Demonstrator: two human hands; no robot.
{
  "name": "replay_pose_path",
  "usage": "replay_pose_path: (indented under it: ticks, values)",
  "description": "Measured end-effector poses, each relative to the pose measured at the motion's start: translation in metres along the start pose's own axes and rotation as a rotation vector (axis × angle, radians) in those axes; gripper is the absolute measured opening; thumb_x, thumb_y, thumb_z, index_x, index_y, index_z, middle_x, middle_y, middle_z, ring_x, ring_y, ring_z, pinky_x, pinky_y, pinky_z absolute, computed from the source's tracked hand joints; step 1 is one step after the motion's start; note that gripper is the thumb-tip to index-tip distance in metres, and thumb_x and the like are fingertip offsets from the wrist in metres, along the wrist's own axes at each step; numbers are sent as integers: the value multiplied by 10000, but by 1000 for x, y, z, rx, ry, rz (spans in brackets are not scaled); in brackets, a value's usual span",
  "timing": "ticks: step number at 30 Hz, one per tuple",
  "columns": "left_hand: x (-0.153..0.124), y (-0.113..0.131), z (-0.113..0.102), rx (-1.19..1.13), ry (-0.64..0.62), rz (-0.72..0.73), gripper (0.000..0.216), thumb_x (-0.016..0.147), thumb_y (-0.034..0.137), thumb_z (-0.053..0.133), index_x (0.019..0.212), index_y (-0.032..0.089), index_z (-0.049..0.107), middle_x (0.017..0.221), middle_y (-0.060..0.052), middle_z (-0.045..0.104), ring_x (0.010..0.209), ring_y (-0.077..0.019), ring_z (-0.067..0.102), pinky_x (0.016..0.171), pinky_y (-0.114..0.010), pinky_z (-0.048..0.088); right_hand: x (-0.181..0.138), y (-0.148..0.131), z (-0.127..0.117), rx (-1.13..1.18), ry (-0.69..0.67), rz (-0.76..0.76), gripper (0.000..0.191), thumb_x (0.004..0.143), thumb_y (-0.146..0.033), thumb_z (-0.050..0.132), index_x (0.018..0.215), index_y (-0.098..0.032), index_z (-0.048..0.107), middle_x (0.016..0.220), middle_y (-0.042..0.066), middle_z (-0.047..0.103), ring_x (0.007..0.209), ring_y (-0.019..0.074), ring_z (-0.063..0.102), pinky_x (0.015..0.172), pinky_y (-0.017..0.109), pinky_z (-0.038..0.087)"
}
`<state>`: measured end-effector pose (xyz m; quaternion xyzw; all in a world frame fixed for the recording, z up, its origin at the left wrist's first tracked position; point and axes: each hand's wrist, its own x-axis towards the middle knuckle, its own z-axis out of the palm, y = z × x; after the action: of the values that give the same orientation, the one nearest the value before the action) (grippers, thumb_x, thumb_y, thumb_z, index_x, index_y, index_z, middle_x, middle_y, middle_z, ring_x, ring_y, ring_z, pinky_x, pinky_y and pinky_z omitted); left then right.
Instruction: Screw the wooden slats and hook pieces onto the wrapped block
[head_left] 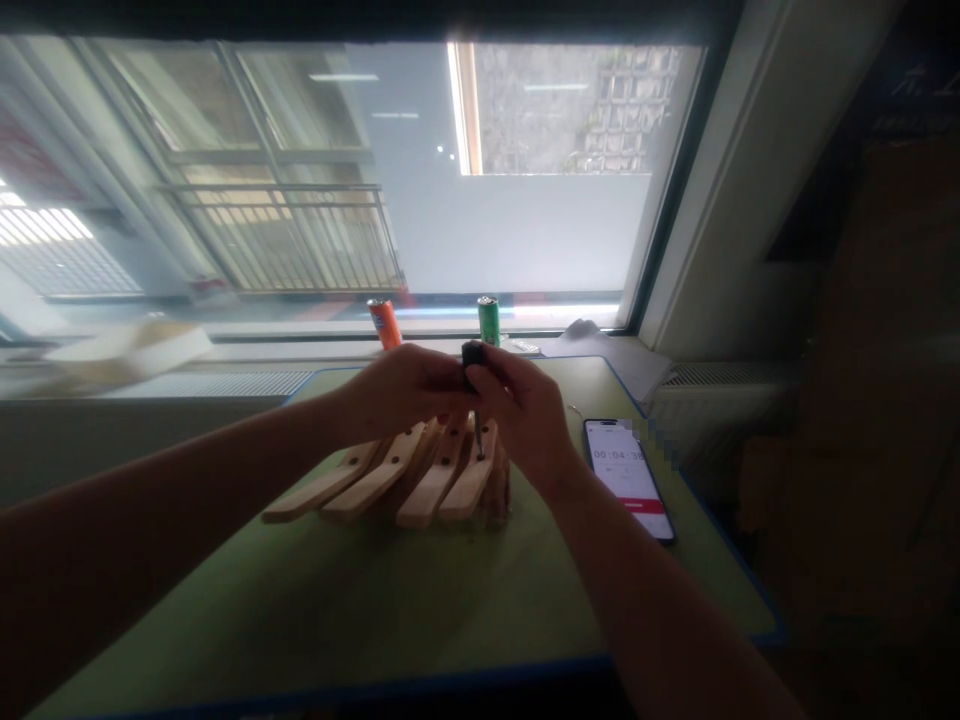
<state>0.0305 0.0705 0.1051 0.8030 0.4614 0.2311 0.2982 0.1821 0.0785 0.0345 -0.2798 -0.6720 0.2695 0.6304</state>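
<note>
A fan of several wooden slats stands on the green table, each slat with a small hole near its top. A screwdriver with a black handle stands upright, its thin shaft going down into the rightmost slat. My left hand is closed on the handle from the left and rests over the slat tops. From the right, my right hand is closed around the same handle.
A phone showing a timer lies on the table to the right of the slats. An orange can and a green can stand at the table's far edge by the window. Grey cloth lies on the sill.
</note>
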Motion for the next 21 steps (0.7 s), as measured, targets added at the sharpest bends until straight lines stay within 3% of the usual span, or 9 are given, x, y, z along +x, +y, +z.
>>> replay_pose_path:
  ticks: [9,18,21]
  values:
    - [7,-21,-2,2,-3,139,213,725,356,648,843,184,691,619,28,612,543,-72,537,530,-173,439,0,2,1,3,8,-11,271,819,-306,571,1074,-238,636,962,16,679,860,152,620,789,346,518]
    - [8,-26,2,-8,10,106,256,720,400,652,832,175,696,602,10,616,544,-92,558,524,-191,449,0,1,2,72,27,41,241,802,-292,592,1031,-241,647,924,12,675,840,154,622,777,353,527]
    - [9,-32,5,-41,44,73,275,712,405,657,864,181,703,622,0,625,572,-106,567,565,-219,466,0,1,2,86,-13,67,320,813,-304,576,1130,-258,596,963,20,657,827,148,612,763,353,530]
